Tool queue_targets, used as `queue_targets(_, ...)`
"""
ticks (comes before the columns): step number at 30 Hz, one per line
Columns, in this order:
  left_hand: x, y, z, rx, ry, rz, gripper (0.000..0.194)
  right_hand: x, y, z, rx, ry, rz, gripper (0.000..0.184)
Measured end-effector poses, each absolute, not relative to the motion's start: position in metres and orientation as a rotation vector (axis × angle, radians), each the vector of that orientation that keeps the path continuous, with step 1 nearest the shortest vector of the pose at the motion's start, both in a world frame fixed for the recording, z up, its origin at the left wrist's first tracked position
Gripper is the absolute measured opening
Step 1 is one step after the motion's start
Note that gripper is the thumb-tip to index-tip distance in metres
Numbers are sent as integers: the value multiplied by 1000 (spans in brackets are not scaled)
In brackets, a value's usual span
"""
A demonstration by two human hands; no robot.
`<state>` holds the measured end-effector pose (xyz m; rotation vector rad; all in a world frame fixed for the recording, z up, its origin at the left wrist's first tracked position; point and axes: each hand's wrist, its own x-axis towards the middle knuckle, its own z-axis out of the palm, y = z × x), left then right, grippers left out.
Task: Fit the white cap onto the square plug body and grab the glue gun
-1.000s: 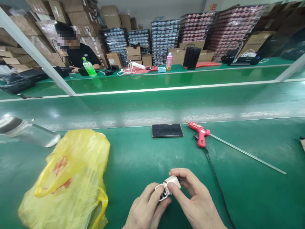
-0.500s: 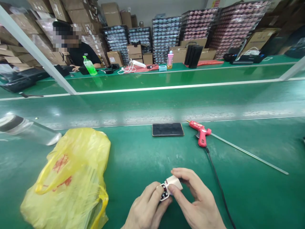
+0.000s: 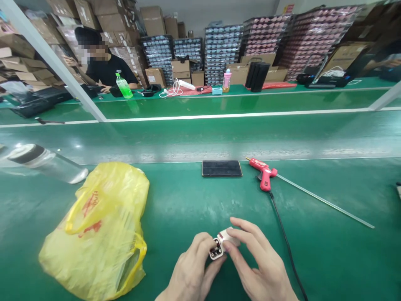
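Note:
Low in the head view, both hands hold a small white plastic case (image 3: 230, 237) over the green tabletop. Its near end (image 3: 216, 252) faces up, a white rounded rim around a dark inside with small round metal spots. My left hand (image 3: 192, 265) is closed around that near end, fingers on its left side and thumb below. My right hand (image 3: 260, 261) pinches the plain white far part between thumb and fingers. Whether the two parts are joined I cannot tell. Fingers hide some of the case.
A black phone (image 3: 222, 169) lies beyond the hands. To its right are a red glue gun (image 3: 265, 173) with a long glue stick (image 3: 326, 201) and black cord (image 3: 283, 232). On the left lie a yellow plastic bag (image 3: 103, 234) and a clear bottle (image 3: 53, 163). A co-worker (image 3: 108, 69) sits across.
The case has tilted slightly in my hands, and my right index finger has shifted on it. The view has moved a little, so the table things appear shifted. The co-worker's hand is raised.

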<state>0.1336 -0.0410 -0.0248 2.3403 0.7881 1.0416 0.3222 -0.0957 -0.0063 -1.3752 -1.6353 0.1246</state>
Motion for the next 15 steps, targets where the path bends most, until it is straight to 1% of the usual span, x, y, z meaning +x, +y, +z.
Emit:
queue_targets(4, 137, -44, -26, 2217, 828, 1087, 25, 328, -104, -1, -1367, -1735, 12, 23)
queue_targets(10, 141, -40, -21, 2337, 774, 1169, 21, 330, -103, 4, -1315, -2130, -443, 34)
queue_targets(13, 142, -39, -26, 2307, 801, 1184, 21, 329, -99, 5, -1291, -2138, -601, 32)
queue_targets(15, 141, -39, -29, 2308, 816, 1150, 22, 330, -97, 5, -1296, -2124, -630, 29)
